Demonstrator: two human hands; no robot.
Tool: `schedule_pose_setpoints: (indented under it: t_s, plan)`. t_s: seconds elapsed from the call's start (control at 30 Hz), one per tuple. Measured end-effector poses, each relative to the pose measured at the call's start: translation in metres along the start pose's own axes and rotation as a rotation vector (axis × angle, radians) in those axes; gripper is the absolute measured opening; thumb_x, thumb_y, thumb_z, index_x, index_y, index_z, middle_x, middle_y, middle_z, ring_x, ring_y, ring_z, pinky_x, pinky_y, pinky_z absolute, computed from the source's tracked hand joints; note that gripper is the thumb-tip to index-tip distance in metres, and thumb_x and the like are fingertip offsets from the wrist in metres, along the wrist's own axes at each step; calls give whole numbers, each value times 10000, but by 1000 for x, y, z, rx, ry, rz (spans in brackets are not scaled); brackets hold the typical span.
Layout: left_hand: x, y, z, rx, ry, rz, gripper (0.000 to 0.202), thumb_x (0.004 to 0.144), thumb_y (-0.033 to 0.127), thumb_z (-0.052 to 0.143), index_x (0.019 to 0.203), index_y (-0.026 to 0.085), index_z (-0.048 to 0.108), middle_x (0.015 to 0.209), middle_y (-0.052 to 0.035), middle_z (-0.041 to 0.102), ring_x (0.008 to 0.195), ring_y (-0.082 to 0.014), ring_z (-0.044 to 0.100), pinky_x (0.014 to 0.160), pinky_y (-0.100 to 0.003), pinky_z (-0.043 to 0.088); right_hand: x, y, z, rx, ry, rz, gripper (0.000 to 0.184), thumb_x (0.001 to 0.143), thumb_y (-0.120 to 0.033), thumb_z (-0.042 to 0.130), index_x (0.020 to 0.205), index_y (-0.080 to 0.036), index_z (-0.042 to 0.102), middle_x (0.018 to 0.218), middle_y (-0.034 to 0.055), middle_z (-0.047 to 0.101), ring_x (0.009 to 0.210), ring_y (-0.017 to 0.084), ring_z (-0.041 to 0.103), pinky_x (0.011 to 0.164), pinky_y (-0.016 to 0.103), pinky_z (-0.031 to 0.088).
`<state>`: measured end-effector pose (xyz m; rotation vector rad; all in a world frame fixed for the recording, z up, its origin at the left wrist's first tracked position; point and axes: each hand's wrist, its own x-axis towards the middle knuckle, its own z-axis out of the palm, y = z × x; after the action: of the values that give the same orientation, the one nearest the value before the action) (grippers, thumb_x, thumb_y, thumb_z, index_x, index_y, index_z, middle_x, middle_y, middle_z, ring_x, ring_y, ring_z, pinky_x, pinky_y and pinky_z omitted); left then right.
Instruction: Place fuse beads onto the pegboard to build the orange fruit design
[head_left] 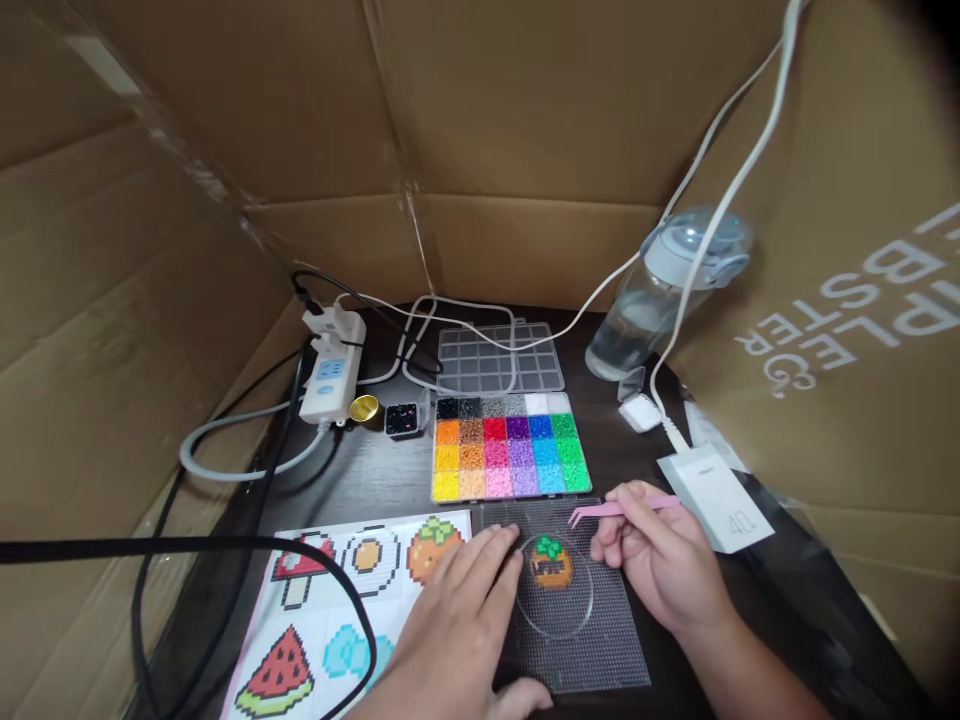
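My left hand (472, 610) lies flat, fingers stretched out, over the right edge of the pattern sheet (330, 620) and the left edge of a clear pegboard (619, 640). Pink tweezers (600, 511) are held in my right hand (664, 560), their bent tips pointing left above the board and slightly apart. I cannot make out a bead between the tips. On the pegboard, inside a clear ring (556, 634), sits an orange bead figure (553, 573) with a green top and some dark beads. Behind the board, an open bead box (512, 447) holds beads sorted by colour.
The box's clear lid (499, 360) lies behind it. To its left are a small box of black beads (402, 419), a gold cup (364, 409) and a power strip (334, 370). A water bottle (637, 320), a small container of white beads (640, 412) and a white charger (716, 498) stand right.
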<state>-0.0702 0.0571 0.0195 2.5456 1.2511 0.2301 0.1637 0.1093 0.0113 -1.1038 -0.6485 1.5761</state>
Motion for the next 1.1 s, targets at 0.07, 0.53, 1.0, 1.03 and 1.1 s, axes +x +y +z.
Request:
schedule_pose_setpoints:
  t_s: [0.07, 0.53, 1.0, 1.03, 1.1]
  plan:
    - [0, -2, 2, 11, 8, 14, 1032, 609, 574, 867, 1424, 105, 441, 1501, -220, 430, 1311, -425, 496, 1013, -583, 505, 0, -2, -1, -2, -8, 29, 318, 813, -402, 755, 683, -167, 586, 541, 9, 633, 440, 117, 587, 454, 217, 450]
    - [-3, -5, 8, 24, 79, 34, 906, 713, 487, 800, 1450, 131, 411, 1504, -187, 441, 1304, -396, 507, 993, -559, 524, 3, -4, -1, 7, 9, 73, 306, 817, -408, 750, 731, -175, 572, 544, 9, 645, 415, 119, 569, 449, 233, 465]
    - [-3, -2, 5, 38, 67, 23, 915, 694, 441, 814, 1455, 134, 409, 1532, -166, 408, 1329, -371, 495, 1022, -489, 529, 5, -4, -1, 12, 3, 78, 314, 804, -421, 762, 750, -181, 567, 542, 4, 648, 409, 119, 572, 437, 234, 464]
    - [-3, -2, 5, 40, 68, 25, 911, 697, 440, 811, 1455, 133, 410, 1531, -167, 408, 1330, -370, 494, 1022, -489, 529, 5, -4, -1, 12, 4, 78, 314, 805, -421, 761, 750, -181, 566, 544, 3, 649, 408, 118, 572, 437, 234, 463]
    - [-3, -3, 5, 40, 68, 29, 898, 706, 437, 805, 1454, 132, 411, 1529, -169, 411, 1329, -370, 495, 1023, -489, 528, 5, -3, -1, 4, 6, 78, 311, 808, -421, 757, 751, -178, 572, 546, 5, 650, 409, 117, 571, 435, 233, 460]
